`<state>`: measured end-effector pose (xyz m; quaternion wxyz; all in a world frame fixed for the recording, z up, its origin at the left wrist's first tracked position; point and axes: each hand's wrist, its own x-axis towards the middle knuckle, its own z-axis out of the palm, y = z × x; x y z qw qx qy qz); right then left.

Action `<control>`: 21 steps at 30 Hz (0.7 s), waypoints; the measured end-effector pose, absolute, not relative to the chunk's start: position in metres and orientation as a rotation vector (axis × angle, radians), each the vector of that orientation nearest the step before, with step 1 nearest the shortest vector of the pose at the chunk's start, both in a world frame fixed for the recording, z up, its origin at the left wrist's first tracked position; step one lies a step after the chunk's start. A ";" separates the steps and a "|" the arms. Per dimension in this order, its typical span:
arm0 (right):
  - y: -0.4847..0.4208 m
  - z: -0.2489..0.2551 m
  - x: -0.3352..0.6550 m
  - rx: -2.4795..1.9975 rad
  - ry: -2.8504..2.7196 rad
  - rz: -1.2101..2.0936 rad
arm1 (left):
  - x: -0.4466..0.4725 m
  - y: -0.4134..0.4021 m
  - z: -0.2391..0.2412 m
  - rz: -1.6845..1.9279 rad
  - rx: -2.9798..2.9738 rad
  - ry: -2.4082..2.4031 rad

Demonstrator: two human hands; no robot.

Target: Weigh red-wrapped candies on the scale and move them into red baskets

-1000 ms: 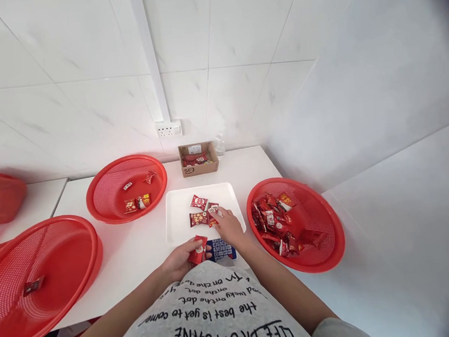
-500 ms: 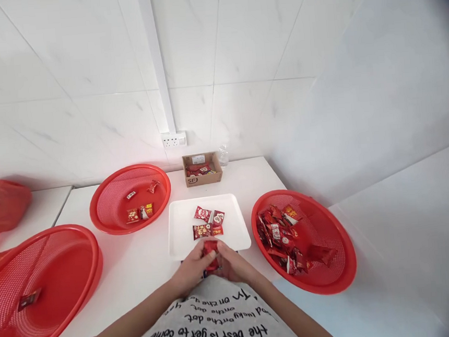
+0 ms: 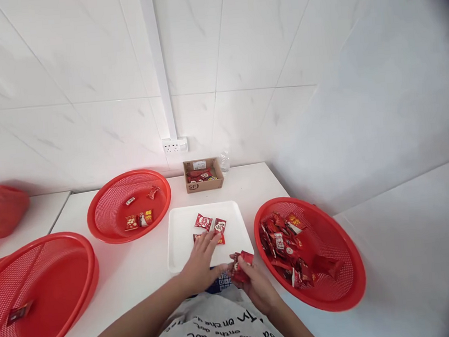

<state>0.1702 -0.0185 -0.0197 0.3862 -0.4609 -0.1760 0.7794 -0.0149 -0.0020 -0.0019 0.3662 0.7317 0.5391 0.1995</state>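
Observation:
Several small red snack packets [image 3: 203, 222] lie on a white tray [image 3: 180, 246] in front of me. My left hand [image 3: 201, 259] reaches over the tray's near part, fingers stretched out above the packets and partly covering them; whether it touches them I cannot tell. To its right, by the tray's near right corner, my right hand [image 3: 253, 278] is closed around red snack packets [image 3: 241, 265]; how many is unclear. Beside that hand stands a red mesh basket [image 3: 350, 262] with a heap of similar packets [image 3: 286, 242].
A small cardboard box [image 3: 204, 185] of packets stands behind the tray. Left of it is a red basket [image 3: 95, 221] holding several packets; another red basket [image 3: 89, 285] at near left holds one dark packet [image 3: 20, 312]. A red plastic bag [image 3: 2, 211] lies far left.
My hands were together around a red packet at the tray's near edge. They have parted: the left moved forward over the tray, and the right moved right with the packets.

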 end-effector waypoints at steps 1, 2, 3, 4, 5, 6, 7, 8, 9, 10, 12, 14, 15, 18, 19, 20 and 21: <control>-0.017 -0.020 0.179 -1.237 -0.443 1.890 | -0.020 0.009 -0.006 0.469 1.926 1.431; -0.015 -0.022 0.187 -1.295 -0.441 1.791 | -0.025 0.020 -0.010 0.415 1.968 1.470; -0.013 -0.024 0.195 -1.344 -0.444 1.697 | -0.031 0.031 -0.015 0.363 2.006 1.498; -0.010 -0.026 0.202 -1.383 -0.456 1.610 | -0.035 0.042 -0.019 0.319 2.037 1.524; -0.008 -0.028 0.209 -1.410 -0.475 1.530 | -0.039 0.051 -0.024 0.282 2.056 1.546; -0.006 -0.030 0.216 -1.429 -0.499 1.458 | -0.041 0.057 -0.028 0.247 2.062 1.568; -0.005 -0.032 0.221 -1.446 -0.521 1.395 | -0.042 0.061 -0.033 0.216 2.055 1.594; -0.004 -0.034 0.226 -1.465 -0.539 1.341 | -0.042 0.062 -0.037 0.191 2.040 1.623; -0.004 -0.036 0.231 -1.487 -0.550 1.290 | -0.040 0.061 -0.041 0.172 2.021 1.657; -0.003 -0.038 0.235 -1.511 -0.557 1.246 | -0.038 0.057 -0.045 0.163 2.003 1.698; -0.004 -0.041 0.241 -1.563 -0.587 1.185 | -0.031 0.048 -0.051 0.185 1.992 1.791; -0.004 -0.044 0.246 -1.612 -0.633 1.128 | -0.023 0.040 -0.054 0.248 2.044 1.846; -0.003 -0.046 0.247 -1.632 -0.651 1.099 | -0.019 0.038 -0.054 0.285 2.094 1.837; -0.001 -0.050 0.249 -1.670 -0.685 1.028 | -0.010 0.040 -0.051 0.369 2.250 1.683; -0.001 -0.051 0.249 -1.676 -0.699 1.023 | -0.008 0.043 -0.049 0.373 2.274 1.623; 0.000 -0.051 0.249 -1.678 -0.712 1.020 | -0.006 0.046 -0.048 0.365 2.279 1.576; 0.000 -0.051 0.249 -1.681 -0.728 1.021 | -0.005 0.049 -0.048 0.349 2.272 1.546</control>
